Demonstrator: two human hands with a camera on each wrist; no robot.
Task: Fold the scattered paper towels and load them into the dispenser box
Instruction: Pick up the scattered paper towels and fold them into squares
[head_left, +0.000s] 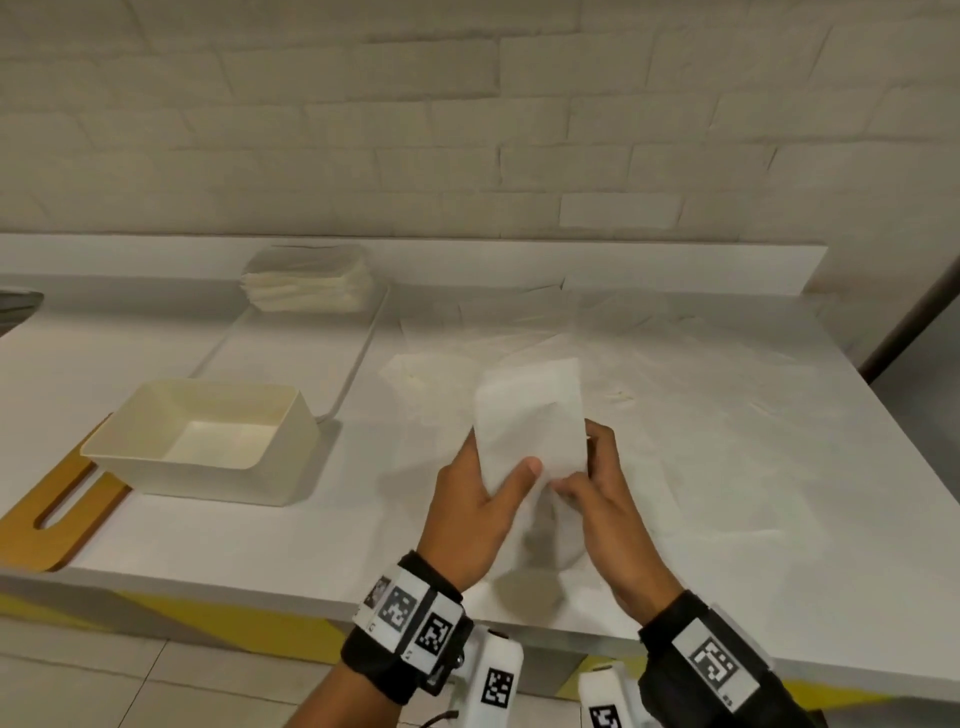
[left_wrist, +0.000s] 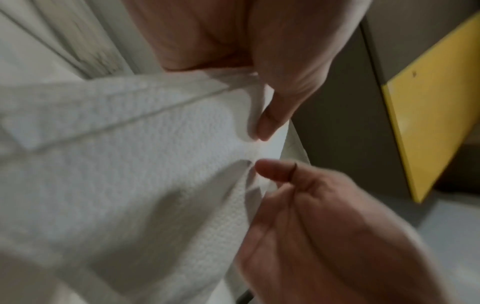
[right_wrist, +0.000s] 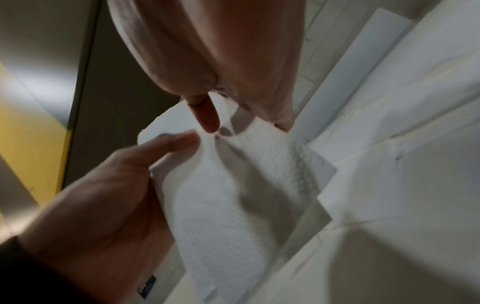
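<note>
Holding one folded white paper towel (head_left: 530, 421) up off the white bench (head_left: 727, 467), I have both hands on its near end. My left hand (head_left: 467, 514) pinches it, thumb on top and the other fingers (head_left: 465, 457) curled behind. My right hand (head_left: 602, 493) pinches the same end from the other side, its fingertips (head_left: 566, 486) right by my left thumb.

The towel is a narrow strip, long axis running away from me, its free end tilted up toward the white brick wall (head_left: 467, 130).

The open cream plastic dispenser box (head_left: 208, 441) sits well left of the towel, on a wooden board (head_left: 47, 525), and I can see no towels in it, so by my reckoning loading has not begun. A stack of folded towels (head_left: 306, 283) rests beyond the box by the wall. Loose unfolded sheets (head_left: 701, 415) are spread over the bench under and right of the towel, so I judge most of the folding remains.
</note>
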